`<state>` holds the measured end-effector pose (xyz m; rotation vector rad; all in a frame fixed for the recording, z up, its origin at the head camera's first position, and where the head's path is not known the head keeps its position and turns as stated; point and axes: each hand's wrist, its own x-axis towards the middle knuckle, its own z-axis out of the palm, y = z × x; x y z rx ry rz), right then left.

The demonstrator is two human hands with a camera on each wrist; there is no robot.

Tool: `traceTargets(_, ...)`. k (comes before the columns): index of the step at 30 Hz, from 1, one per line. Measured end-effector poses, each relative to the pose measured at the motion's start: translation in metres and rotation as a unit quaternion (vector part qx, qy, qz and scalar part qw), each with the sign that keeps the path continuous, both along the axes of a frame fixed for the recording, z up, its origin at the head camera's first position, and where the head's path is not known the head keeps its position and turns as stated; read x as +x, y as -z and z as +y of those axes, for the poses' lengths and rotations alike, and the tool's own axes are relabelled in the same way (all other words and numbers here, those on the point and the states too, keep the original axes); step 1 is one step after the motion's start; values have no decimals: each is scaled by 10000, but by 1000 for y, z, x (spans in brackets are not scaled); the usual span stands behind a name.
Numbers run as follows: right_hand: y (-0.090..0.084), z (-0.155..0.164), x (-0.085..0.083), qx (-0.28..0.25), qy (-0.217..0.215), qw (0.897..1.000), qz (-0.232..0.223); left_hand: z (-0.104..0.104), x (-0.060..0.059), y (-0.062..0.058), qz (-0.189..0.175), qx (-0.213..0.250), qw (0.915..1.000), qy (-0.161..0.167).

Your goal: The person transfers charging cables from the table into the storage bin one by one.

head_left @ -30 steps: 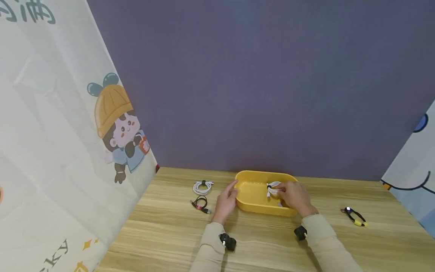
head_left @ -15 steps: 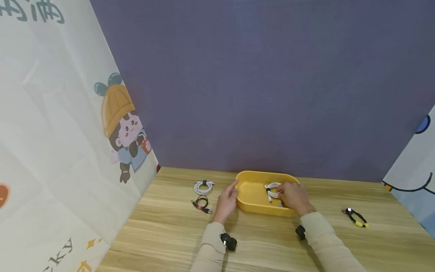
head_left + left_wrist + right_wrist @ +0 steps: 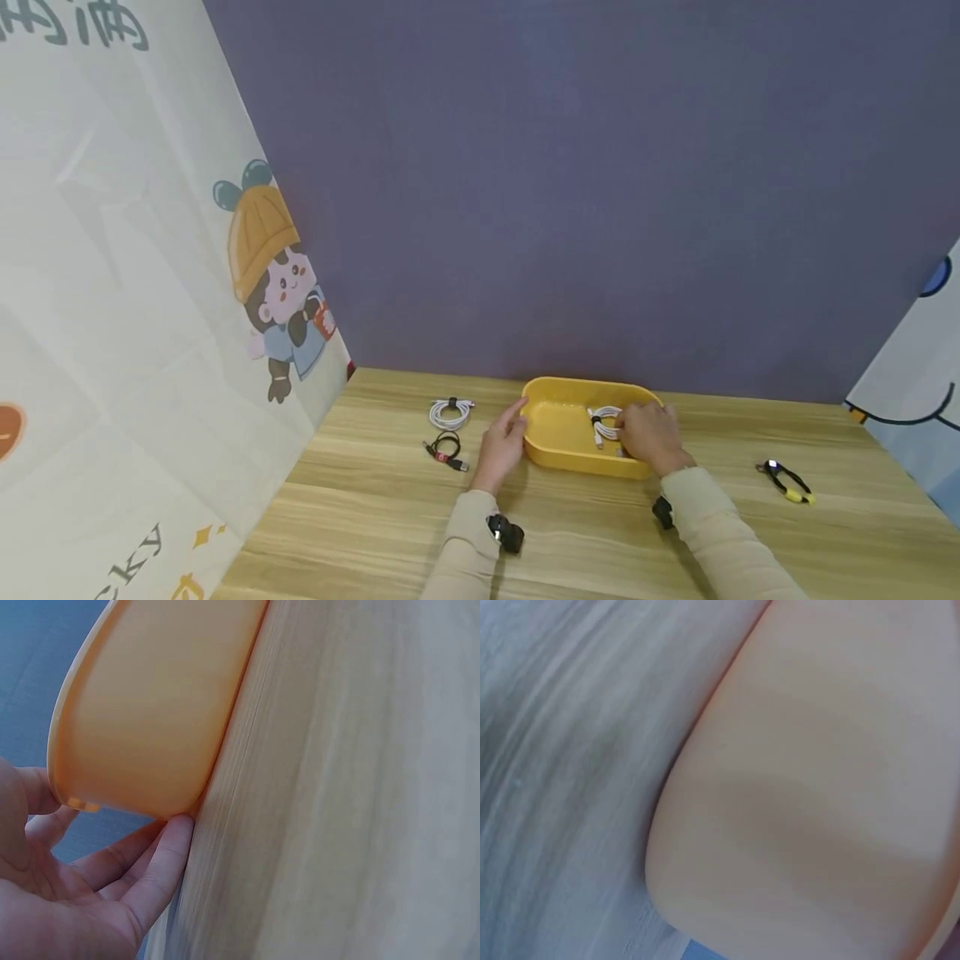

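Observation:
A white cable (image 3: 604, 423), coiled and tied with a black strap, lies in the right part of the yellow tray (image 3: 562, 465). My right hand (image 3: 651, 435) reaches over the tray's right end and pinches the coil's edge, its fingertips partly hidden. A small grey piece (image 3: 621, 452) shows beside those fingers. My left hand (image 3: 501, 446) touches the tray's left end with fairly straight fingers. In the left wrist view, one fingertip (image 3: 178, 825) rests low on the tray's end wall and another finger is at the rim. The right wrist view shows only the tray's outer wall (image 3: 795, 787).
Left of the tray lie another coiled white cable (image 3: 450, 414) and a short black USB cable (image 3: 447, 452) with a red tag. Black-handled pliers (image 3: 786, 482) with yellow grip ends lie at the right. A dark panel (image 3: 585, 200) stands behind the wooden table (image 3: 360, 517).
The white coil in the tray has shifted and turned slightly under my right hand, its plug now pointing toward the front. My left hand stays at the tray's left end.

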<state>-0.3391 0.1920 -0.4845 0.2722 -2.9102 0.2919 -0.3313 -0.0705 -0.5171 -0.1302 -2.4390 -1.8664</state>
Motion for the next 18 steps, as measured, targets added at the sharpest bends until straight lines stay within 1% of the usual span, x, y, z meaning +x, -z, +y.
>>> traceTargets(6,-4,0,2,20,96,9994,-339,1,0,-1,32,-58,10000,-8)
traceTargets(8,-6,2,-1,60,95,9991,-397,2,0,-2,24,-46,10000,-45)
traceTargets(18,-9,11,-13,110,25,9992,-387,11,-7,-3,43,1,9999,-126)
